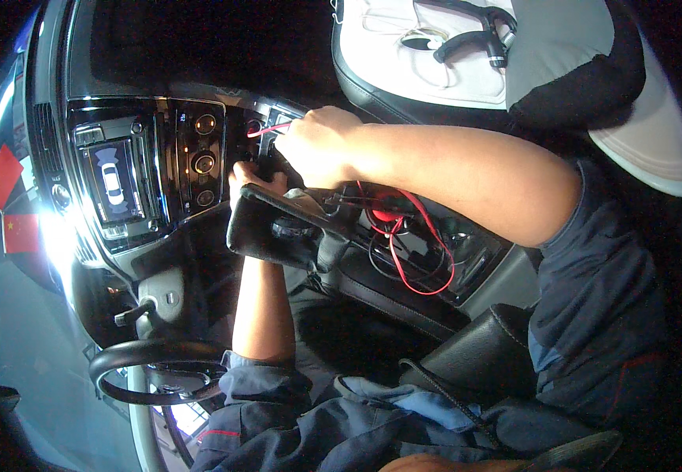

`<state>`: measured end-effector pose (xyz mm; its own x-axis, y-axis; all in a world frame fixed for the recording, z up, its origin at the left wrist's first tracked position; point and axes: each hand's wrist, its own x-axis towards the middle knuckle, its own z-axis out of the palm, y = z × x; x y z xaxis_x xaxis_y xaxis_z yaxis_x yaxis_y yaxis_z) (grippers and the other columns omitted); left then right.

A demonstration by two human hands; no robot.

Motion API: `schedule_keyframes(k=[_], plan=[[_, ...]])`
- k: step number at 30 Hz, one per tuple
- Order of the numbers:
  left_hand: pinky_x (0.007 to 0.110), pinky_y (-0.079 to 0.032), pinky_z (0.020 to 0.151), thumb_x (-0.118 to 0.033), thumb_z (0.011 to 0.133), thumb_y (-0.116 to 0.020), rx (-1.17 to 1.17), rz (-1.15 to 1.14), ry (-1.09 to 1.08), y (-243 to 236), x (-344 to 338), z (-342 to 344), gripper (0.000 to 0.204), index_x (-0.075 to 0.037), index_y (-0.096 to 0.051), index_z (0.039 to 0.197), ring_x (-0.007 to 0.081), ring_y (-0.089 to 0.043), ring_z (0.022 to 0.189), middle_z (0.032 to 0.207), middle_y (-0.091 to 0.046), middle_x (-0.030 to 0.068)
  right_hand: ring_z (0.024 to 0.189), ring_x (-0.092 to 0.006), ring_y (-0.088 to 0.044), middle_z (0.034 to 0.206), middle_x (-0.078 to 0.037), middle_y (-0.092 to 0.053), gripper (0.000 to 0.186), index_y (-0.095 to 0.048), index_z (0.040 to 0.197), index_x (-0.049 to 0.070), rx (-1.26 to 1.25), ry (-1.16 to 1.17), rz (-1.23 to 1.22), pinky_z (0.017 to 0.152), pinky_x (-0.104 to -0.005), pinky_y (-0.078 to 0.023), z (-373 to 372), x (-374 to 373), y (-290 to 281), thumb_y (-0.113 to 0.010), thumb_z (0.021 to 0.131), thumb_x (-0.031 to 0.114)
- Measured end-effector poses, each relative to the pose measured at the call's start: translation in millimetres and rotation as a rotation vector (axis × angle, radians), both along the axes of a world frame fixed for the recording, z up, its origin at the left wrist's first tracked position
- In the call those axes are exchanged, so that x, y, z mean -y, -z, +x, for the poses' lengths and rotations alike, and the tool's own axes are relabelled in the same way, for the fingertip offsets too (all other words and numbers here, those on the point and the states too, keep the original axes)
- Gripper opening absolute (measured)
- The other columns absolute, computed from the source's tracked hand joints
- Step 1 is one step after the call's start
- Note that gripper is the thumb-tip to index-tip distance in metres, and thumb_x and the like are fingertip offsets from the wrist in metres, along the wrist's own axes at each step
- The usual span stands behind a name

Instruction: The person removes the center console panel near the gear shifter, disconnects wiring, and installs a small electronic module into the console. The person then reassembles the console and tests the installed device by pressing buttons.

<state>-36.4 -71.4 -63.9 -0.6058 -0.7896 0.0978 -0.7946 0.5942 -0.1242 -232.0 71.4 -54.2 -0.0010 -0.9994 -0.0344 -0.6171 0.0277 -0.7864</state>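
Both hands meet at the front of a car's centre console, below the dashboard controls. My right hand is closed with its fingers bent down; what they grip is hidden. A thin pink-red wire runs up to its fingertips. Just below it, my left hand curls its fingers at a dark part I cannot make out. A black padded panel, tilted up, stands in front of my left wrist and hides part of it. Behind my right forearm, a looped red cable lies on the console.
A lit screen and round knobs sit on the dashboard at left. The steering wheel is at lower left. Two small red flags stand by the windscreen. A black tool and white cable lie on the seat opposite.
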Motion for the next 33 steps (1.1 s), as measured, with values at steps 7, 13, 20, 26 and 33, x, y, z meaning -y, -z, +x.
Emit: schedule_keyframes(k=[7, 13, 20, 26, 33], plan=[[0.048, -0.059, 0.086, -0.022, 0.067, -0.081, 0.005, -0.012, -0.052, 4.8, 4.1, -6.1, 0.051, -0.006, -0.062, 0.111, 0.0395, -0.070, 0.098, 0.107, -0.067, 0.0226, 0.093, -0.0366, -0.076, 0.098, -0.021, -0.075, 0.023, -0.073, 0.102, 0.000, 0.150, 0.061, 0.114, 0.080, -0.0461, -0.061, 3.9, -0.5, -2.6, -0.065, 0.085, 0.014], [0.049, -0.059, 0.084, -0.036, 0.071, -0.085, 0.079, 0.055, -0.142, 4.5, 3.7, -13.2, 0.054, -0.006, -0.062, 0.109, 0.0391, -0.071, 0.097, 0.105, -0.067, 0.0217, 0.092, -0.0361, -0.076, 0.098, -0.022, -0.076, 0.025, -0.077, 0.098, -0.001, 0.275, 0.125, 0.135, 0.080, -0.0454, -0.060, 10.2, -3.6, -7.1, -0.066, 0.085, 0.017], [0.049, -0.059, 0.084, -0.042, 0.072, -0.085, 0.074, 0.049, -0.149, 2.6, 0.8, -15.9, 0.056, -0.005, -0.062, 0.108, 0.0389, -0.071, 0.097, 0.104, -0.068, 0.0213, 0.090, -0.0362, -0.076, 0.096, -0.023, -0.076, 0.025, -0.078, 0.092, -0.001, 0.305, 0.099, 0.196, 0.079, -0.0452, -0.060, 3.5, 0.1, -10.9, -0.066, 0.082, 0.019], [0.049, -0.059, 0.083, -0.047, 0.073, -0.085, 0.078, 0.068, -0.166, -2.9, -1.0, -21.5, 0.059, -0.005, -0.062, 0.107, 0.0388, -0.071, 0.096, 0.104, -0.068, 0.0211, 0.094, -0.0354, -0.076, 0.096, -0.023, -0.076, 0.027, -0.078, 0.092, -0.002, 0.295, 0.142, 0.203, 0.082, -0.0452, -0.060, 5.5, -2.6, -13.5, -0.066, 0.083, 0.020], [0.048, -0.060, 0.082, -0.064, 0.074, -0.082, 0.131, -0.042, -0.201, 1.6, -3.1, -27.1, 0.068, -0.006, -0.060, 0.103, 0.0382, -0.072, 0.095, 0.102, -0.069, 0.0202, 0.107, -0.0383, -0.072, 0.117, -0.024, -0.072, 0.039, -0.063, 0.125, 0.000, 0.132, -0.010, 0.220, 0.090, -0.0474, -0.059, 13.3, -1.8, -17.8, -0.062, 0.093, 0.024]])
